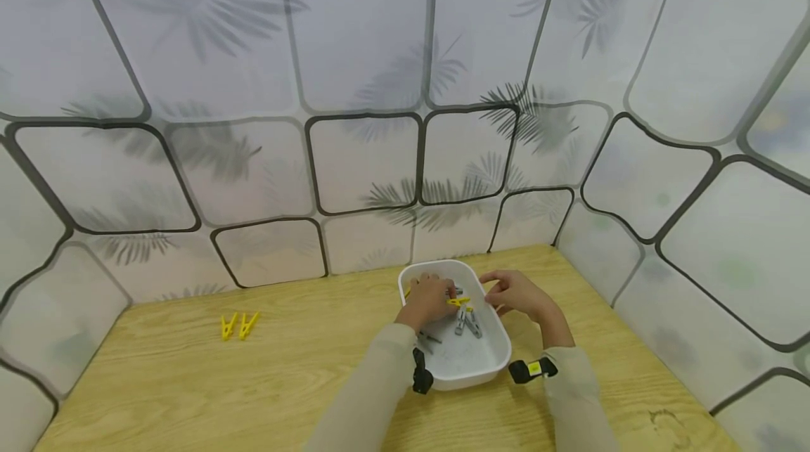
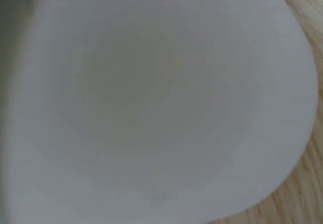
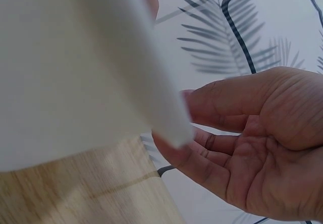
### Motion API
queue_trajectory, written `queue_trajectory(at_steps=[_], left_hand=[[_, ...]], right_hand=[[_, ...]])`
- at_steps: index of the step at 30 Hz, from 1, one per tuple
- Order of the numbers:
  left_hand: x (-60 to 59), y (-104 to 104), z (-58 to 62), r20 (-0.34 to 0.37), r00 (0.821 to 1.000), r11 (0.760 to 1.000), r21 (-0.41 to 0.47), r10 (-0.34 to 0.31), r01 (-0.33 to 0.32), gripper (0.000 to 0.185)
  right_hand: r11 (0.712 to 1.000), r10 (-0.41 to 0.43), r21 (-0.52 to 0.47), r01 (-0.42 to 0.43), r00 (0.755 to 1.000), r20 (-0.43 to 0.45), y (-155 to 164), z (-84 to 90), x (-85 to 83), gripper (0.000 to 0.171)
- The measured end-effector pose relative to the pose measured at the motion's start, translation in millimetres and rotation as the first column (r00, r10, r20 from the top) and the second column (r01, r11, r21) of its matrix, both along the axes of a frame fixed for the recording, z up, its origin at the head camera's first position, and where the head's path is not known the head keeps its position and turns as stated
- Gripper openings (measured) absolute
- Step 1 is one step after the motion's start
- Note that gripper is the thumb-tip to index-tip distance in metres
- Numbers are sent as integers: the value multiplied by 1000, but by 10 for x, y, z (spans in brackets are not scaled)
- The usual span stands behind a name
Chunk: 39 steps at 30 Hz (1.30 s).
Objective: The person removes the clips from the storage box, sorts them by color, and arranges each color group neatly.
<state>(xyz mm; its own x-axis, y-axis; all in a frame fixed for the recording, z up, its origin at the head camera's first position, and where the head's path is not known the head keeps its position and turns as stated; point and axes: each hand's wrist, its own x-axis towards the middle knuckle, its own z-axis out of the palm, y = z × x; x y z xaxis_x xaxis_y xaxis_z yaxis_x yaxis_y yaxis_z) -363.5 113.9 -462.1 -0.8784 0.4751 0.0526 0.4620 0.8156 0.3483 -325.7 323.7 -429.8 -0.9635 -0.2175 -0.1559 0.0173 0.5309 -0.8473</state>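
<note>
White tub [image 2: 151,108] fills nearly whole frame, v. close, blurred. Wood-grain table [image 2: 303,193] visible at right edge & top-right corner only. No hand in shot.

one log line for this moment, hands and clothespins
left hand: in white tub, on yellow clothespin | right hand: at tub rim, holds nothing | grey clothespins: in tub | two yellow clothespins: on table

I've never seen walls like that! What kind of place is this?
Probably a small staged work booth, not a real room. A wooden table is closed in on three sides by a curtain-like backdrop printed with dark-outlined tiles and palm leaves. On the table are only a white tub of clothespins and two yellow clothespins.
</note>
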Motion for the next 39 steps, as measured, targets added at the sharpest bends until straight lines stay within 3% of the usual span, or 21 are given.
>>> queue_trajectory(at_steps=[13, 19, 30, 39], left_hand=[[-56, -33, 76, 98, 995, 994, 112, -3, -8, 14], [-70, -52, 93, 121, 993, 993, 116, -5, -9, 14], [-51, -77, 127, 106, 994, 995, 103, 3, -14, 17], [-69, -94, 94, 35, 999, 992, 125, -35, 30, 15]], right_hand=[[1000, 12, 12, -12, 1000, -12, 21, 1, -28, 47], [1000, 8, -4, -8, 1000, 2, 18, -5, -30, 46], [1000, 4, -3, -4, 1000, 1, 0, -14, -6, 46], [1000, 11, -15, -11, 1000, -2, -12, -7, -16, 47]])
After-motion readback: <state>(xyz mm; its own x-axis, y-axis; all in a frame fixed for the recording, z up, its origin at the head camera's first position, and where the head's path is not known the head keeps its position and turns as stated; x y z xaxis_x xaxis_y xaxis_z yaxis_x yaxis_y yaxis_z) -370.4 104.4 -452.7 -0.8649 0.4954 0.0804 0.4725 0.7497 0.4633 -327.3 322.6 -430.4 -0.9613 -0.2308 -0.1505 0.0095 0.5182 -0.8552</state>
